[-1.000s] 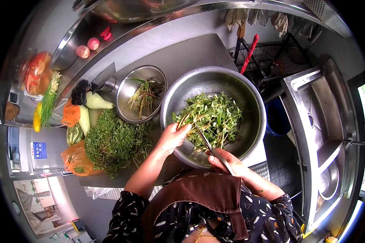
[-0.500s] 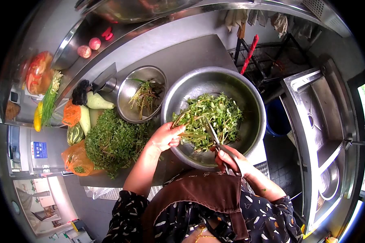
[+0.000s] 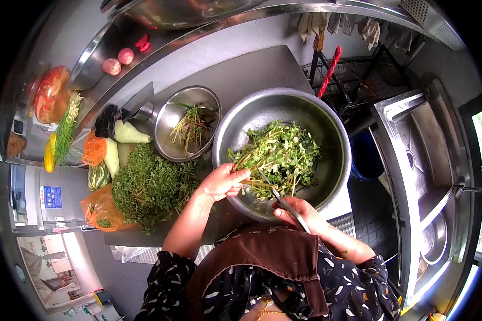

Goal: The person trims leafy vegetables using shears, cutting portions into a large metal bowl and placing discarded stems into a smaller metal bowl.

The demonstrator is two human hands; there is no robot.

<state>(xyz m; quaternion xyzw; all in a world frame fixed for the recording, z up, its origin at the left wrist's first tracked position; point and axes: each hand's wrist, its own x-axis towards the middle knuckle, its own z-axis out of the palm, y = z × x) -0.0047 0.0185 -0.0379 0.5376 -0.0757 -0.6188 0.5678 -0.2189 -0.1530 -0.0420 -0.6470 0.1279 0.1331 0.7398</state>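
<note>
Pinched in my left hand [image 3: 223,181] are stems of leafy greens, held over the near left rim of a large metal basin [image 3: 334,139]. My right hand [image 3: 300,214] grips a pair of scissors [image 3: 273,191], whose blades reach up and left to the stems beside my left fingers. Cut leafy greens [image 3: 289,152] lie heaped in the basin. To the left, a big pile of uncut greens [image 3: 150,187] rests on the metal table. A smaller metal bowl [image 3: 168,120] behind it holds stem scraps [image 3: 190,128].
Pale gourds [image 3: 126,132], a striped squash [image 3: 99,176] and orange plastic bags [image 3: 99,208] sit at the table's left. A shelf [image 3: 166,59] runs along the back. A metal sink [image 3: 412,139] and a blue bucket [image 3: 365,155] stand on the right.
The scissors have moved left and down, their blades now at the stems by my left hand. My right hand has shifted slightly with them; my left hand stays nearly in place.
</note>
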